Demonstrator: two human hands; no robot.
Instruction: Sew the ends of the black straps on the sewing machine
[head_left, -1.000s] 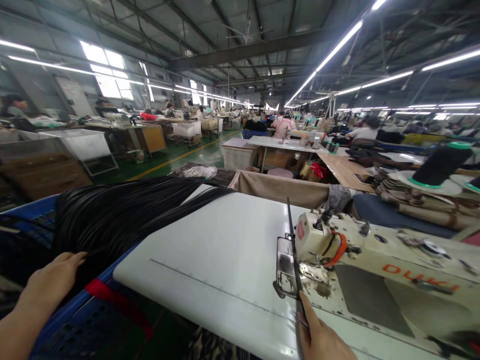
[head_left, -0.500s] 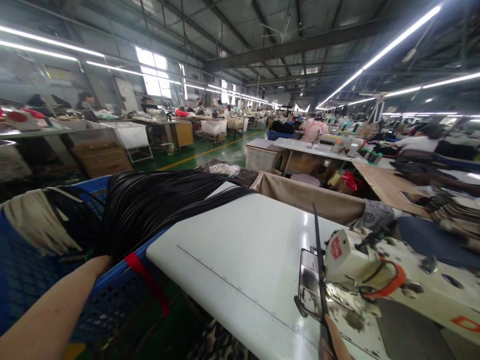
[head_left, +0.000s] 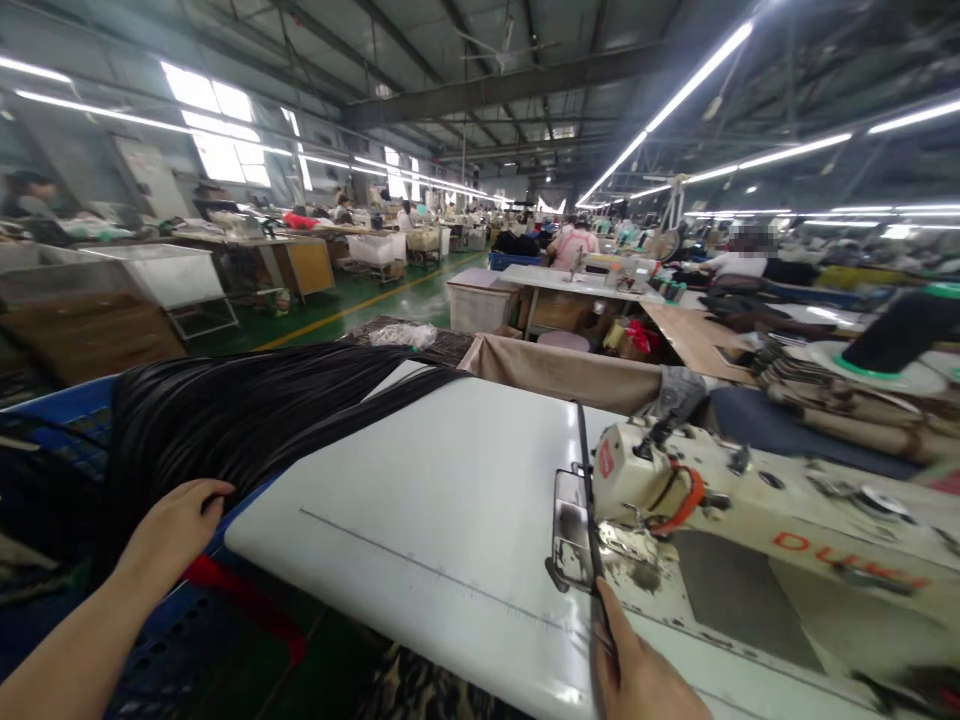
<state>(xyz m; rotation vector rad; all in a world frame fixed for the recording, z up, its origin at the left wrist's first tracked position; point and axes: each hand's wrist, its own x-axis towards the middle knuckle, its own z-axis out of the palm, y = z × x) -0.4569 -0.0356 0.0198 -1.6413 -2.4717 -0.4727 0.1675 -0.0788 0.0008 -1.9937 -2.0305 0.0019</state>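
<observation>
My right hand (head_left: 637,660), at the lower edge of the view, is closed on the near end of a black fabric strip (head_left: 591,500). The strip runs away from me along the left side of the sewing machine's head (head_left: 622,460), across a metal plate (head_left: 570,525) on the white table. My left hand (head_left: 169,525) is beside a large bundle of black strips (head_left: 225,410), its fingers curled together. Whatever they may pinch cannot be made out against the dark bundle. The bundle hangs over a blue plastic basket (head_left: 75,395), with some strips lying on the table corner.
The white sewing table (head_left: 420,480) has a ruler scale along its near side. A red ribbon (head_left: 251,605) hangs from the basket. A beige fabric-lined bin (head_left: 562,370) stands behind the table. At the right is a black thread cone (head_left: 892,330). Other people sit at machines farther off.
My left hand has risen from down at the basket's rim to beside the black bundle. The view has turned right, showing more of the machine. My right hand still holds the strip.
</observation>
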